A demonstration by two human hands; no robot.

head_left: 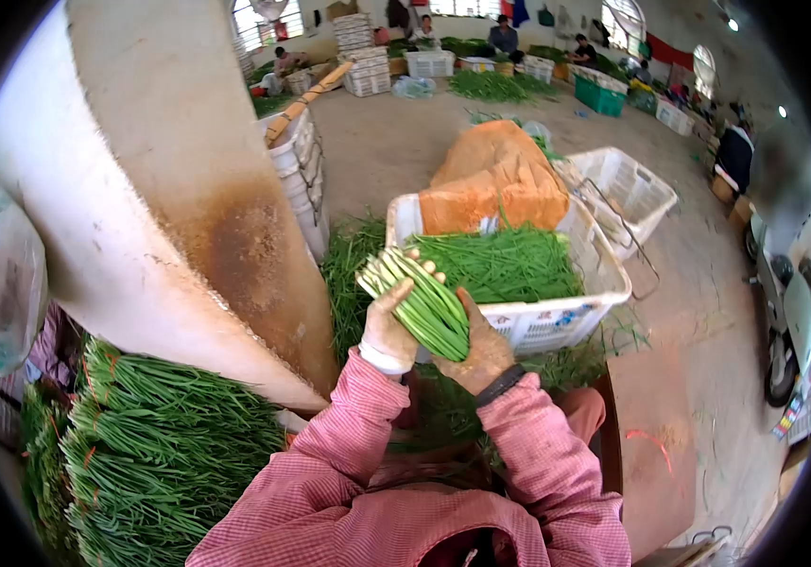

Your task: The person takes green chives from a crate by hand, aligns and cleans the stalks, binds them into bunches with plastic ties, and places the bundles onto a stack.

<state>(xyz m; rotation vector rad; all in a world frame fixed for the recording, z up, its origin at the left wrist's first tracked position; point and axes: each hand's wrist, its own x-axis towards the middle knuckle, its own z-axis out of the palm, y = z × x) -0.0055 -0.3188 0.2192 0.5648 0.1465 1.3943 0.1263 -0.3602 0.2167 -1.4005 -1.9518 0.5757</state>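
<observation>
My left hand [389,331] is closed around the pale-stemmed end of a bunch of green stalks [429,312]. Around the lower green part of the same bunch, my right hand [476,354] is wrapped from the other side. The white stem ends point up and to the left. Just beyond the hands, a white plastic crate [604,285] holds loose green stalks [509,265], with an orange cloth [500,170] draped over its far side. Many bundles with red ties [169,444] are piled at the lower left.
A pillar [226,198] rises at the left, with stacked white crates [301,170] behind it. Another white crate [628,194] stands right of the orange cloth. A brown board [651,425] lies near my right side. Several people sit among greens and crates farther back; a scooter [788,312] is at right.
</observation>
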